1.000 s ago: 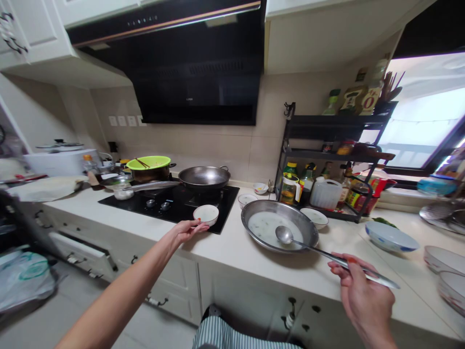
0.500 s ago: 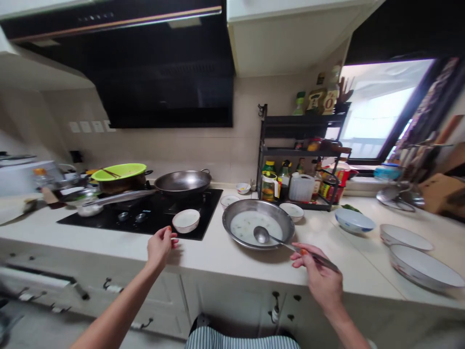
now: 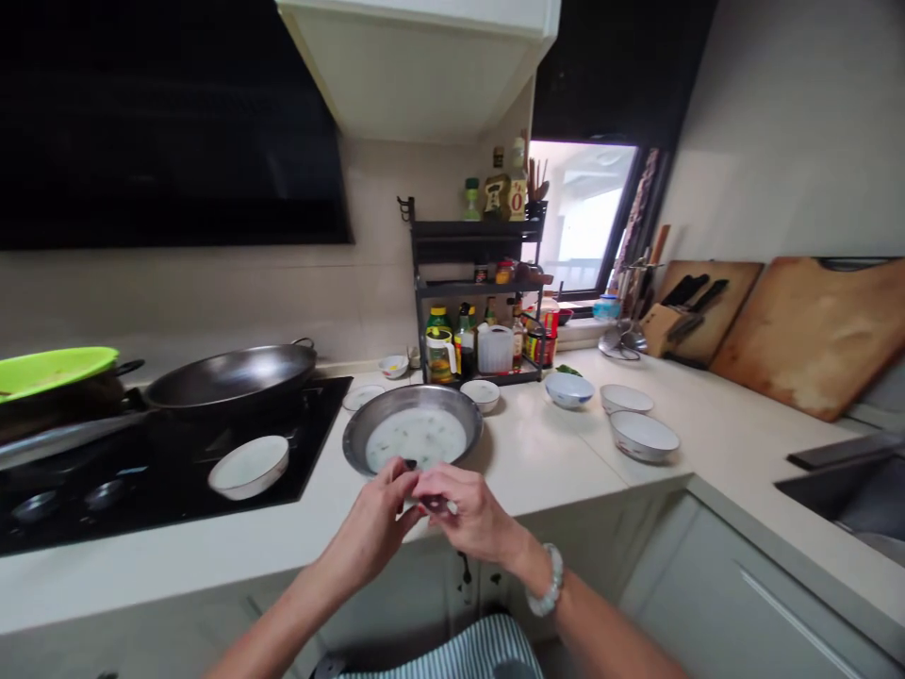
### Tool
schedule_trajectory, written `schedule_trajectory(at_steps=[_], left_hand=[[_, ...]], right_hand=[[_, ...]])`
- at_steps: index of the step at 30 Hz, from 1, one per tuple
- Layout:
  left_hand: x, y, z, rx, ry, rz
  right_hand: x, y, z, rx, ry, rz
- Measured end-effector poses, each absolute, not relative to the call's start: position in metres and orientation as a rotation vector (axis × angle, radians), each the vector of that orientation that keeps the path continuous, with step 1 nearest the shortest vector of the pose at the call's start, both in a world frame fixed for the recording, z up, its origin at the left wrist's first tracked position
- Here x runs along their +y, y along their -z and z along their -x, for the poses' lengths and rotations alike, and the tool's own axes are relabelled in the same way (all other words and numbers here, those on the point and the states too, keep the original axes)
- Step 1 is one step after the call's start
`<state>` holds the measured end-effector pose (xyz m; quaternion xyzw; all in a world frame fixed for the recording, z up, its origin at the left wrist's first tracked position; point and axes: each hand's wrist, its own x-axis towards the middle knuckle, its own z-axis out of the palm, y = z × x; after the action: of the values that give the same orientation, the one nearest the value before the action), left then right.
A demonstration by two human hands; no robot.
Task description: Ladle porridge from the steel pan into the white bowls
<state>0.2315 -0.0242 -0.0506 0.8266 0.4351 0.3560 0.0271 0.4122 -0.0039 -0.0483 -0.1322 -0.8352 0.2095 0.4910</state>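
Note:
My right hand (image 3: pixel 467 505) is closed around the end of a metal ladle's handle (image 3: pixel 435 503). Beside it, touching or almost touching, my left hand (image 3: pixel 382 509) has its fingers pinched on the ladle farther forward. The fingers cover most of the ladle, so the exact left-hand grip is partly hidden. Both hands are at the front rim of a steel basin (image 3: pixel 358 443), which holds a milky white liquid with small bits in it. A small bowl (image 3: pixel 481 396) of white liquid stands behind the basin to the right, with another bowl (image 3: pixel 363 397) to the left.
On the black cooktop (image 3: pixel 311 443), a filled bowl (image 3: pixel 250 486) sits near the front, with a wok (image 3: pixel 233 377) behind. A seasoning rack (image 3: pixel 473 288) is against the wall. To the right are a blue-patterned bowl (image 3: pixel 569 390), two white bowls (image 3: pixel 643 436), cutting boards (image 3: pixel 813 330) and a sink (image 3: pixel 848 500).
My left hand has moved right from beside the bowl on the cooktop to meet my right hand. My right hand has brought the ladle handle left. The view has turned right.

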Motion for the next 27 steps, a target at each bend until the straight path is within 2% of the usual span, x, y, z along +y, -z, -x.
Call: schedule_trajectory(at_steps=[6,10,15,20,27], left_hand=[[-0.012,0.059,-0.227,1.34,-1.141,-2.705],[-0.01,0.055,-0.214,1.41,-1.325,-2.672],[-0.006,0.047,-0.195,1.511,-1.449,-2.571],[-0.007,0.045,-0.185,1.622,-1.402,-2.416],[-0.009,0.043,-0.188,1.678,-1.368,-2.261]], right_hand=[[0.0,0.077,-0.441,-1.72,-0.773,0.53],[0.013,0.101,-0.487,-1.221,-1.005,0.775],[0.028,0.116,-0.566,-0.615,-0.976,0.894],[0.044,0.118,-0.641,-0.315,-0.796,0.835],[0.082,0.109,-0.702,-0.205,-1.086,0.939]])
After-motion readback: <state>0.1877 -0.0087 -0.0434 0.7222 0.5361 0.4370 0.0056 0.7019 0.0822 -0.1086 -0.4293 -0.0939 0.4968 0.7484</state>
